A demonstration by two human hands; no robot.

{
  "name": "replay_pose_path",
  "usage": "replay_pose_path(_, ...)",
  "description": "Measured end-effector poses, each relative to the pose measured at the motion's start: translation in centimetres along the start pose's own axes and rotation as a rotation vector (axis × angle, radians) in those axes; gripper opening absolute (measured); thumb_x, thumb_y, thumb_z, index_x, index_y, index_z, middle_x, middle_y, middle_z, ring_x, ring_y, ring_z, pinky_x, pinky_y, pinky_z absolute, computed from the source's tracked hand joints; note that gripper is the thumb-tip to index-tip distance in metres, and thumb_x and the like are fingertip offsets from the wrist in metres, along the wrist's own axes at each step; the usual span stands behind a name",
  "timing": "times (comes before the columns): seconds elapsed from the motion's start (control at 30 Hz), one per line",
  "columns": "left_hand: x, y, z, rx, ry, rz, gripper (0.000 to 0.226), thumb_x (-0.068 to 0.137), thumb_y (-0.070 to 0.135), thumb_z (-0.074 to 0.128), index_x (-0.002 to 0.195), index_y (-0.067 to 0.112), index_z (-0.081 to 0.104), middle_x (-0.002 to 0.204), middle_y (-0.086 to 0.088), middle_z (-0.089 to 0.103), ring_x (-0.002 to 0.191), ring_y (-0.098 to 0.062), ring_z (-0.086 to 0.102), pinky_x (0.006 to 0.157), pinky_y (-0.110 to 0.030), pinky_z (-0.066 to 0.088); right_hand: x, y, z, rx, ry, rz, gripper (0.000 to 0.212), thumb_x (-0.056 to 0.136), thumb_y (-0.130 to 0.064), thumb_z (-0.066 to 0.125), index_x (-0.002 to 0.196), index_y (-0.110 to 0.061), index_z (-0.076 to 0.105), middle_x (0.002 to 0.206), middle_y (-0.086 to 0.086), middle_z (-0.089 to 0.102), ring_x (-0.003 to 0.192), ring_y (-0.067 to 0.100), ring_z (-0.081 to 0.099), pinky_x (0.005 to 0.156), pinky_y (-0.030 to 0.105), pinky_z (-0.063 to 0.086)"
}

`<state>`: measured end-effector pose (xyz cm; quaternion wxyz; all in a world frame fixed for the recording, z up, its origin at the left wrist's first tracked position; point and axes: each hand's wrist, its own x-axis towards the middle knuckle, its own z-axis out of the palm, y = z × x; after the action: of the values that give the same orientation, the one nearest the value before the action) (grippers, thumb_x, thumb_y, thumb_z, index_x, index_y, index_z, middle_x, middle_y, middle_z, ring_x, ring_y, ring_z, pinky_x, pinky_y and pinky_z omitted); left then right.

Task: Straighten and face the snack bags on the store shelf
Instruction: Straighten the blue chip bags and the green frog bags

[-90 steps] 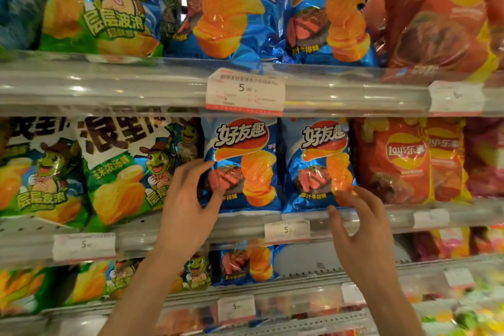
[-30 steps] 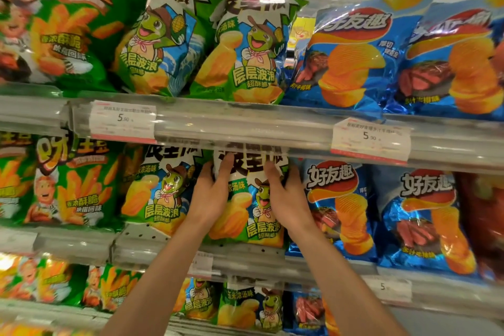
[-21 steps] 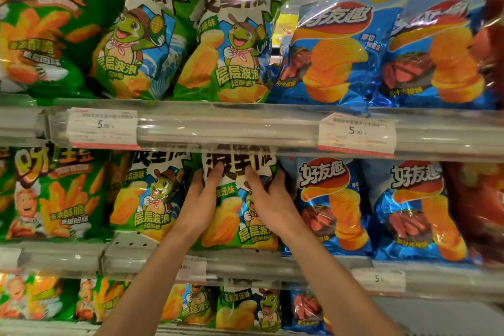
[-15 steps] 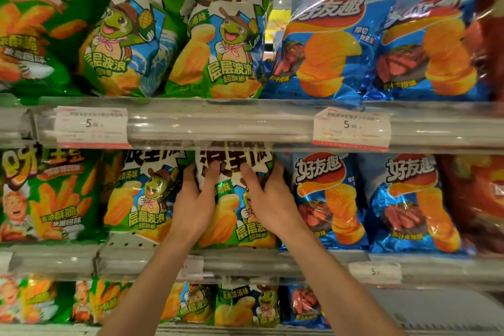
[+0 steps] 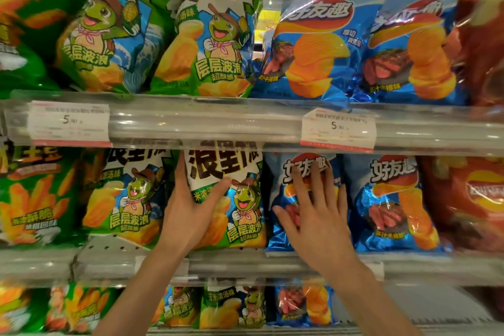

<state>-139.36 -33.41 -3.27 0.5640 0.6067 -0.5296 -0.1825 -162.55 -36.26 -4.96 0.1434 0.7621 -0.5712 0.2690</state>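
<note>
We see the left hand (image 5: 188, 215) gripping the turtle bag (image 5: 240, 199) on the middle shelf (image 5: 245, 262) (thumb across its front); the right hand (image 5: 316, 215), fingers spread straight, presses flat on the neighbouring blue bag (image 5: 281, 237).

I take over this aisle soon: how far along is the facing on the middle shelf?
Done: the right blue chip bag stands upright, label forward. In hand: the left hand grips the green turtle bag; the right hand lies flat on the neighbouring blue chip bag. Left: the red Lay's bags, blurred.
</note>
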Motion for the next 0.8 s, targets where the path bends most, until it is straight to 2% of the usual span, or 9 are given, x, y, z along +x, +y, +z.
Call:
replay_pose_path(0.17, 0.6, 0.1, 0.9, 0.032, -0.005, -0.012, 0.095, 0.072, 0.082, 0.060, 0.150, 0.047, 0.020, 0.136, 0.013, 0.057, 0.122, -0.018, 0.057, 0.105, -0.045, 0.046, 0.7, 1.3, 0.1, -0.105, 0.037, 0.128, 0.078, 0.095, -0.063, 0.026, 0.159, -0.019, 0.014, 0.165, 0.015, 0.008, 0.152, 0.037, 0.008, 0.117, 0.066, 0.011)
replay_pose_path(0.27, 0.4, 0.2, 1.8, 0.019, -0.017, -0.023, 0.087, 0.078, 0.073, 0.063, 0.150, 0.046, 0.022, 0.132, 0.017, 0.058, 0.122, -0.017, 0.057, 0.102, -0.037, 0.045, 1.1, 1.9, 0.4, -0.056, -0.002, 0.167, 0.080, 0.094, -0.066, 0.022, 0.159, -0.019, 0.011, 0.166, 0.015, 0.005, 0.152, 0.037, 0.006, 0.117, 0.066, 0.013)
replay_pose_path(0.37, 0.2, 0.4, 1.8, 0.000, -0.030, -0.026, 0.089, 0.078, 0.070, 0.063, 0.151, 0.045, 0.019, 0.131, 0.019, 0.056, 0.122, -0.015, 0.056, 0.100, -0.032, 0.041, 0.6, 2.7, 0.2, 0.048, -0.013, 0.088, 0.078, 0.095, -0.070, 0.013, 0.159, -0.026, 0.002, 0.167, 0.005, -0.005, 0.153, 0.025, -0.011, 0.122, 0.057, 0.001)
replay_pose_path(0.43, 0.1, 0.2, 1.4, -0.024, -0.034, -0.025, 0.099, 0.075, 0.073, 0.064, 0.154, 0.044, 0.011, 0.140, 0.017, 0.052, 0.128, -0.014, 0.052, 0.104, -0.031, 0.039, 0.2, 4.3, -0.8, 0.070, 0.077, 0.092, 0.075, 0.097, -0.068, 0.014, 0.158, -0.025, 0.012, 0.167, 0.003, 0.003, 0.153, 0.021, -0.009, 0.123, 0.053, -0.001)
replay_pose_path(0.5, -0.1, 0.0, 1.3, -0.034, -0.024, -0.013, 0.107, 0.072, 0.079, 0.064, 0.154, 0.047, 0.003, 0.151, 0.014, 0.044, 0.135, -0.014, 0.047, 0.111, -0.037, 0.038, -0.2, 6.3, -1.3, 0.069, 0.152, 0.200, 0.074, 0.097, -0.067, 0.013, 0.157, -0.023, 0.020, 0.166, 0.005, 0.009, 0.153, 0.024, -0.005, 0.122, 0.055, 0.003)
replay_pose_path(0.57, -0.4, 0.0, 1.4, -0.009, -0.026, 0.009, 0.106, 0.073, 0.078, 0.064, 0.152, 0.051, 0.000, 0.153, 0.015, 0.042, 0.136, -0.013, 0.046, 0.112, -0.040, 0.039, -0.7, 7.5, -1.0, 0.068, 0.154, 0.308, 0.080, 0.095, -0.069, 0.009, 0.157, -0.020, 0.021, 0.166, 0.006, 0.009, 0.153, 0.028, -0.002, 0.121, 0.058, 0.003)
replay_pose_path(0.63, -0.5, 0.2, 1.7, 0.012, -0.035, 0.015, 0.103, 0.076, 0.074, 0.063, 0.153, 0.050, 0.000, 0.151, 0.015, 0.044, 0.133, -0.013, 0.048, 0.110, -0.038, 0.040, -0.9, 7.7, -0.3, 0.045, 0.141, 0.325, 0.083, 0.094, -0.070, 0.007, 0.158, -0.018, 0.020, 0.166, 0.007, 0.009, 0.153, 0.030, -0.002, 0.121, 0.058, 0.001)
replay_pose_path(0.8, -0.4, 0.2, 1.7, 0.025, -0.045, 0.001, 0.100, 0.076, 0.077, 0.060, 0.152, 0.054, 0.000, 0.149, 0.014, 0.047, 0.133, -0.018, 0.050, 0.110, -0.045, 0.042, 0.1, 8.0, -0.4, 0.059, 0.099, 0.364, 0.086, 0.093, -0.070, 0.006, 0.158, -0.016, 0.018, 0.167, 0.006, 0.002, 0.153, 0.028, -0.007, 0.120, 0.057, -0.003)
